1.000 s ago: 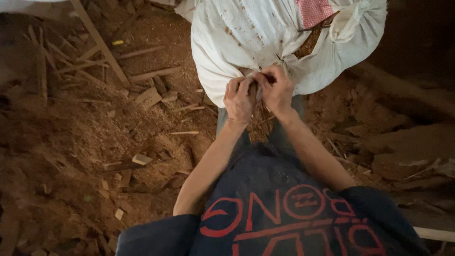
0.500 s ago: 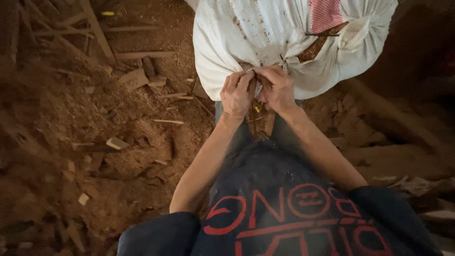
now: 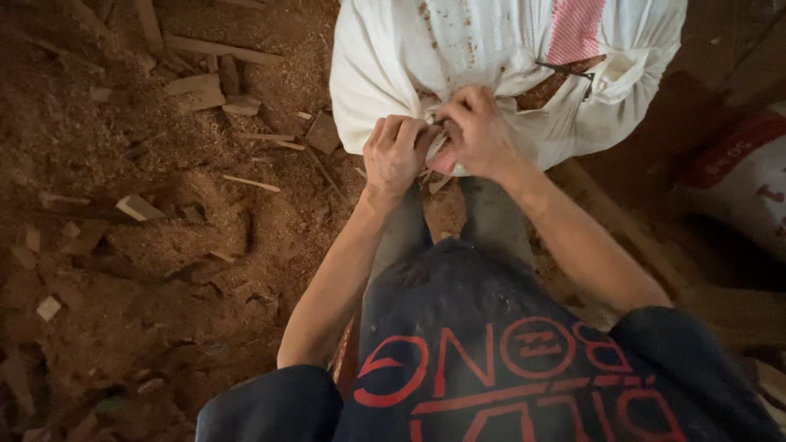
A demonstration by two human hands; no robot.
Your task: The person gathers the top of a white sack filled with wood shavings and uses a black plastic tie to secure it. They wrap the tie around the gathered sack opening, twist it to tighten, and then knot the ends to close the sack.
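Observation:
A full white woven sack (image 3: 491, 57) with a pink striped patch stands on the sawdust floor in front of me. Both hands pinch its gathered mouth at the near edge. My left hand (image 3: 397, 151) is fisted around a bunch of the sack's cloth. My right hand (image 3: 479, 131) grips the cloth right beside it, fingers curled tight. Brown sawdust shows in a gap of the sack's top seam, where a dark cord (image 3: 565, 69) runs across. My dark shirt with red print fills the bottom of the view.
The floor is covered in reddish sawdust (image 3: 164, 245) with scattered wood offcuts (image 3: 196, 86) and thin slats at the left and top left. A second white sack with red print (image 3: 745, 180) lies at the right edge. A wooden board (image 3: 630, 229) runs along the right.
The view has shifted closer over the sack. Both hands stay clamped on the sack's mouth, now drawn a little tighter together.

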